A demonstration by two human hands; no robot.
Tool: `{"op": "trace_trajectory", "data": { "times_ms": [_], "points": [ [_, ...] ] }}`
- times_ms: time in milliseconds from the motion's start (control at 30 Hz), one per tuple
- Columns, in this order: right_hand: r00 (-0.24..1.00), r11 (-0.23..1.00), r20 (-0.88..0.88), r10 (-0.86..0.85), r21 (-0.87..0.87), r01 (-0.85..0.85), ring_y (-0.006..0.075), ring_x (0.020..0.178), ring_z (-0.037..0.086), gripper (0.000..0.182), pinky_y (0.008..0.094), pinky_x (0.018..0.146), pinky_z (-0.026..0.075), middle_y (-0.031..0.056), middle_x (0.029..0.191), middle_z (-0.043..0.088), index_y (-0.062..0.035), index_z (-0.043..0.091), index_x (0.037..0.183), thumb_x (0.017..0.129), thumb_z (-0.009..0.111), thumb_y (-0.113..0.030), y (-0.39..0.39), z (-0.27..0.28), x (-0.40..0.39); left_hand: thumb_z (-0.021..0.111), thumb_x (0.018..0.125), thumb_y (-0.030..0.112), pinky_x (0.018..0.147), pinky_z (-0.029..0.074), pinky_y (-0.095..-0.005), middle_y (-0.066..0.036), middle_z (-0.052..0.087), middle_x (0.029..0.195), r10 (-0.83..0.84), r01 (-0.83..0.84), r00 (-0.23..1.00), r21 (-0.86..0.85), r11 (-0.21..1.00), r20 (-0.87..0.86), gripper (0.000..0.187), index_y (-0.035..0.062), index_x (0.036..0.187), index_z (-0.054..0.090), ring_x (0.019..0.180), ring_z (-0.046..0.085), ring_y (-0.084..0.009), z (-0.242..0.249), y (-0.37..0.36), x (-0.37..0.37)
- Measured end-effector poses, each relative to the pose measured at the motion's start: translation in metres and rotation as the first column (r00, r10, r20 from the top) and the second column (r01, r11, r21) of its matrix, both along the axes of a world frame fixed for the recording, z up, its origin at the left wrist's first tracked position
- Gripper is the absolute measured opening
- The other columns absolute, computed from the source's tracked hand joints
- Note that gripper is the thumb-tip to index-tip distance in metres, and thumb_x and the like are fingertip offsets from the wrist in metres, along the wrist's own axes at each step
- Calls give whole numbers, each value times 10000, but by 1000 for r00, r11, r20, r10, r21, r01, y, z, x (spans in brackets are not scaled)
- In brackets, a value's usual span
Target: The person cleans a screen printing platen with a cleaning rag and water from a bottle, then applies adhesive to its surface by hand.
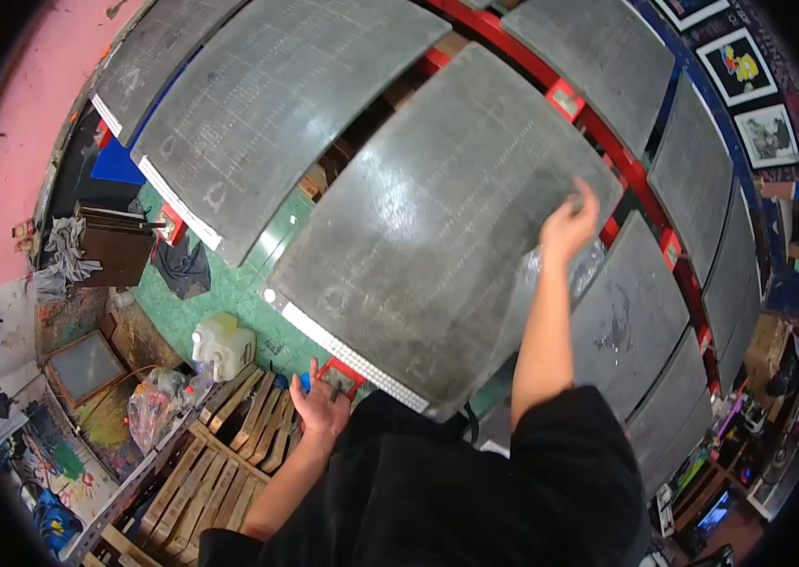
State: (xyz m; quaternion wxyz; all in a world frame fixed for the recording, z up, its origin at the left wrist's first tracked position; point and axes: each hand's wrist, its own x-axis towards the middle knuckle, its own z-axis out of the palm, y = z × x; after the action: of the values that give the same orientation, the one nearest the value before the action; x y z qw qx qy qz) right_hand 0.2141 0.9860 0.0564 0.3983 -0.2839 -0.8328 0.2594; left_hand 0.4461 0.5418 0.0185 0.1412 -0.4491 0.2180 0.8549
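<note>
My right hand (pixel 569 227) is over the right end of a grey, flat board (pixel 418 208). It is slightly blurred, thumb and fingers apart, and no held object shows. A shiny, clear plastic-like film (pixel 590 268) lies beside my right forearm, at the board's edge. My left hand (pixel 321 408) hangs palm up in front of the board's near edge, its fingers spread, holding nothing. Along that near edge runs a white dotted strip (pixel 352 354), with a red bracket (pixel 341 376) below it near my left fingers.
More grey boards (pixel 276 94) stand in rows on a red frame (pixel 536 71). Below left are a pale plastic jug (pixel 224 345), wooden frames (pixel 196 491) and a plastic bag (pixel 158 406) on a green floor (pixel 168 307). Framed pictures (pixel 741 66) hang at the upper right.
</note>
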Motion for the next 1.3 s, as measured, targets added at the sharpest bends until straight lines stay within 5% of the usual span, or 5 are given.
{"op": "trace_trajectory", "data": {
  "times_ms": [200, 300, 600, 1167, 1300],
  "points": [
    [716, 812, 393, 576, -375, -447, 376, 1206, 634, 396, 451, 1058, 493, 175, 1288, 689, -73, 740, 1163, 853, 513, 22, -102, -12, 57, 354, 985, 707, 1266, 174, -594, -189, 362, 1656, -5, 5, 1000, 1, 1000, 21, 835, 179, 1630, 307, 1519, 330, -400, 6, 1, -2],
    [-89, -140, -109, 990, -717, -683, 314, 1312, 600, 386, 409, 1153, 446, 91, 1339, 689, -116, 750, 1207, 881, 593, 18, -231, 4, 117, 421, 970, 708, 1228, 242, -638, -166, 416, 1616, -10, 12, 1000, 41, 999, -28, 835, 183, 1613, 336, 1472, 384, -420, -7, -16, 6],
    [991, 995, 93, 96, -9, -95, 359, 1195, 646, 407, 435, 1059, 502, 145, 1271, 688, -65, 687, 1231, 869, 560, 71, -6, -12, 85, 416, 1043, 636, 1201, 338, -538, -140, 397, 1638, -373, 350, 928, -330, 877, -7, 715, 177, 1590, 396, 1465, 444, -337, 4, -105, 48],
    [55, 692, 797, 602, -486, -535, 281, 1123, 629, 432, 451, 941, 513, 112, 1204, 665, -138, 715, 1263, 832, 719, -106, -178, 13, 211, 319, 1047, 645, 1126, 462, -478, -223, 545, 1512, 64, 130, 969, -716, 686, 237, 871, -91, 1477, 499, 1344, 568, -371, -39, -18, -206],
    [886, 925, 302, 352, 35, -379, 423, 1233, 570, 407, 576, 1123, 419, 191, 1288, 618, -106, 693, 1249, 856, 631, -22, -105, -38, 137, 323, 1045, 625, 1059, 504, -503, -227, 627, 1415, 123, 362, 874, -798, 481, 471, 818, -61, 1363, 633, 1228, 633, -418, -37, -14, -213]
  ]
}}
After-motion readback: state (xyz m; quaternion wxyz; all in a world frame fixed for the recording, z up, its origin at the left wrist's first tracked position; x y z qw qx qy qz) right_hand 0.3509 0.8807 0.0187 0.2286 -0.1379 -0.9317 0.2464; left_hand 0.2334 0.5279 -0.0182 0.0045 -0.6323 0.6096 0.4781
